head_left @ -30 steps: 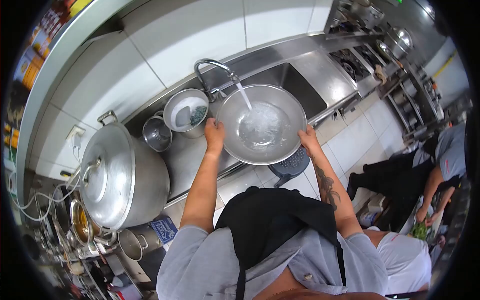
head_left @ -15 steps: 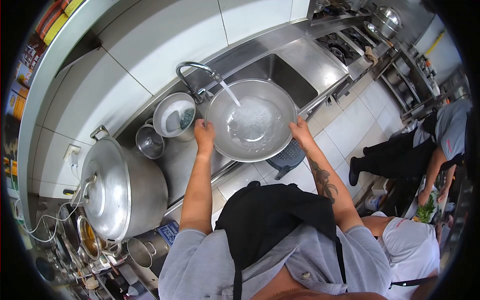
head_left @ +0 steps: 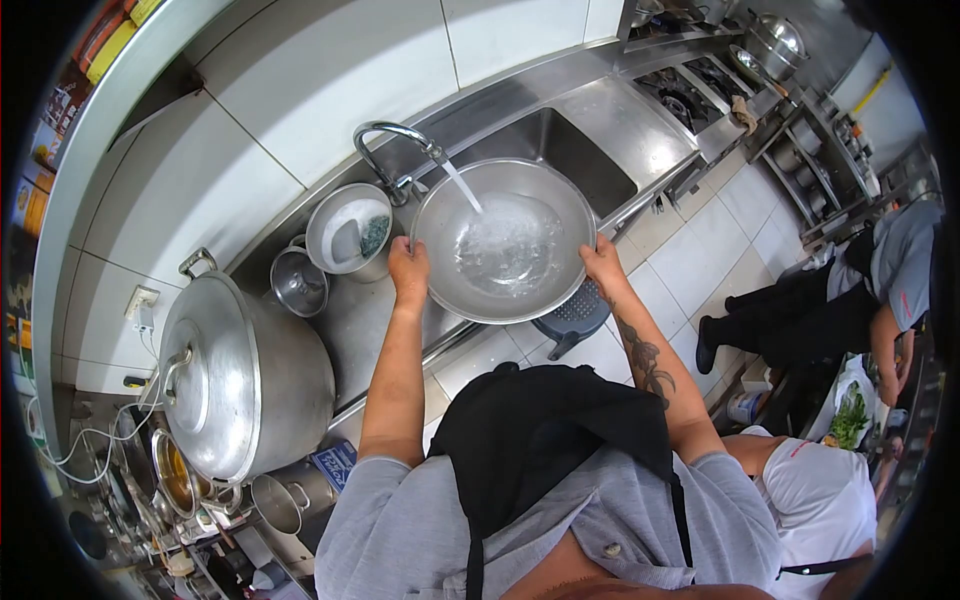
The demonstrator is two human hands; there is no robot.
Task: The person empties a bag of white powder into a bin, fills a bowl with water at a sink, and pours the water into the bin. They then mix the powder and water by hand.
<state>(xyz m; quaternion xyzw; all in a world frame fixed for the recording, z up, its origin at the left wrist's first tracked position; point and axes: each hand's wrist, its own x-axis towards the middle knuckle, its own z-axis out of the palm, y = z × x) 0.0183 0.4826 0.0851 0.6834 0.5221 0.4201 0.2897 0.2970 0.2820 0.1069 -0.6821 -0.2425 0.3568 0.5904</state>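
A wide metal bowl [head_left: 455, 285] is held over the sink [head_left: 585, 160], with water pooled in it. My left hand [head_left: 408, 268] grips its left rim, and my right hand [head_left: 601, 262] grips the right rim. From the curved faucet [head_left: 375, 128] a stream of water runs into the bowl. Beside my left hand stands a pot [head_left: 322, 228] holding whitish suds, a pale block and a green scouring pad. A smaller lidded metal pot [head_left: 300, 282] sits to the left of it.
A very large lidded pot [head_left: 215, 370] stands at the left. Below the bowl is a dark grey stool [head_left: 578, 318]. Stove burners [head_left: 680, 95] are at the upper right. Two co-workers [head_left: 815, 490] [head_left: 905, 265] are at the right, near leafy greens [head_left: 850, 418].
The standing co-worker's hands have moved away from the greens. My hands and the bowl have hardly moved, and the water's surface ripples differently.
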